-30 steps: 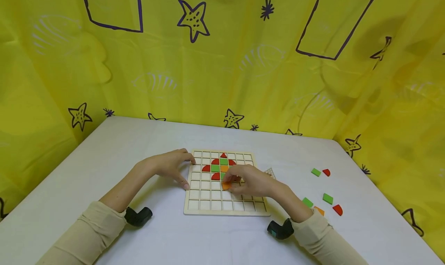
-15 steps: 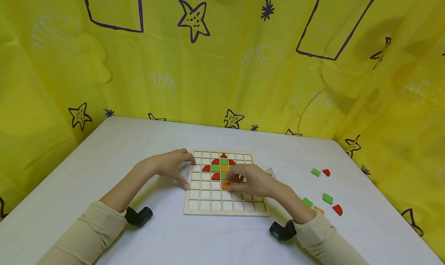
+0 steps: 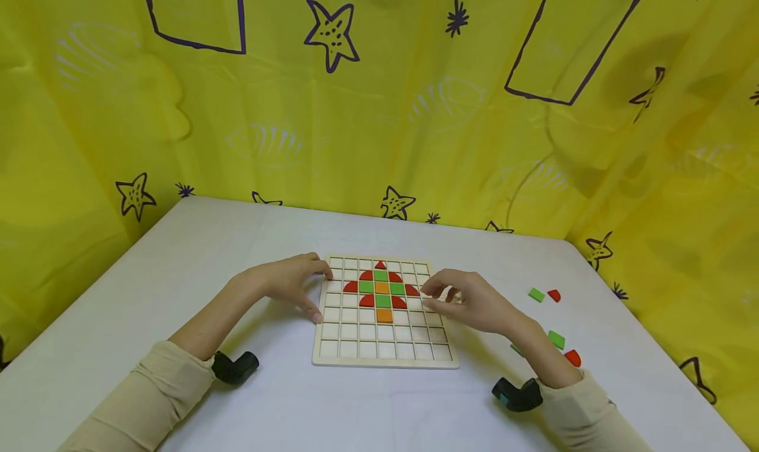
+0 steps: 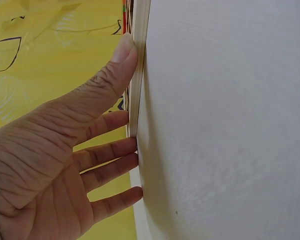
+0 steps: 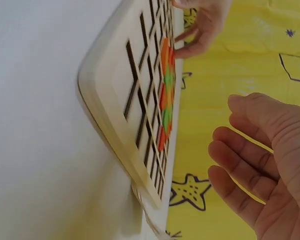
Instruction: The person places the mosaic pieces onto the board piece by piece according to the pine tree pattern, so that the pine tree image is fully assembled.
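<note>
A wooden grid board (image 3: 350,351) lies on the white table. Red, green and orange tiles form a pattern in its upper middle, with an orange square tile (image 3: 385,315) at the bottom of it. My left hand (image 3: 294,284) rests its thumb and fingertips against the board's left edge; the left wrist view shows those fingers (image 4: 107,175) fairly straight along the side. Over the board's right edge hovers my right hand (image 3: 471,302), fingers loosely bent and nothing between them. In the right wrist view its fingertips (image 5: 222,150) are apart from the board.
Loose tiles lie to the right: a green one (image 3: 536,295) by a red one (image 3: 554,296), and nearer, another green (image 3: 556,339) and red (image 3: 572,358). The right forearm hides others. A thin card (image 5: 149,212) sits by the board. A yellow curtain (image 3: 379,142) hangs behind.
My right hand has let go of the orange square tile, which now lies flat in its cell, and has moved right and slightly up. The left hand has stayed on the board's edge.
</note>
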Demonstrator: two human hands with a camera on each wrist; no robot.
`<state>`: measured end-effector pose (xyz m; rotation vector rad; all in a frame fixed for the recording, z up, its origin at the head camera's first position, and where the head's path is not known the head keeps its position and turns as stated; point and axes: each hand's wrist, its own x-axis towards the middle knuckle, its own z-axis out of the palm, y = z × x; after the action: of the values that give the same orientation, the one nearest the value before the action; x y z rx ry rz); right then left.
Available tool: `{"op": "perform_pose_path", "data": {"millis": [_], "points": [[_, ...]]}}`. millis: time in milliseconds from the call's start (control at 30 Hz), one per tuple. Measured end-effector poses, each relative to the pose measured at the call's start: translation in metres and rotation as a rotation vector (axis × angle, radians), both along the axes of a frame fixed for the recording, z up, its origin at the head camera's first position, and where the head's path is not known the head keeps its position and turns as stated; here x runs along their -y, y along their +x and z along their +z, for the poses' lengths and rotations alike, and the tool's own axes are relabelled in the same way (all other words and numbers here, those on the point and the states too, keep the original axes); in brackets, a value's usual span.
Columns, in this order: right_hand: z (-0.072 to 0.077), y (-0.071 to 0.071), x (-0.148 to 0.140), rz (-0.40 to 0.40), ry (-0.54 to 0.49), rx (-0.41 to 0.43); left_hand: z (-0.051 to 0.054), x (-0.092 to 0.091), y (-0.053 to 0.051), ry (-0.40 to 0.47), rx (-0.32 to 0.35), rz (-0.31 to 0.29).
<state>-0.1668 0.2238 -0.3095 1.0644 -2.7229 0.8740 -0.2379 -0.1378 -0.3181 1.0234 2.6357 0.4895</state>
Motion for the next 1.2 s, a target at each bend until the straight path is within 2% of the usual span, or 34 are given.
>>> {"op": "perform_pose_path", "data": {"millis": [267,567,900,1200], "points": [[0.008,0.008,-0.029,-0.085,0.007,-0.053,0.001,0.0,0.0,0.003,0.003,-0.001],[0.011,0.016,-0.059,-0.135,-0.005,-0.131,0.001,0.0,0.001,0.001,0.01,0.006],[0.016,0.022,-0.09,-0.289,0.042,-0.128,0.001,0.001,0.002,0.01,0.021,0.012],[0.016,0.022,-0.118,-0.384,0.034,-0.141,0.001,0.0,0.0,0.002,0.009,0.004]]}}
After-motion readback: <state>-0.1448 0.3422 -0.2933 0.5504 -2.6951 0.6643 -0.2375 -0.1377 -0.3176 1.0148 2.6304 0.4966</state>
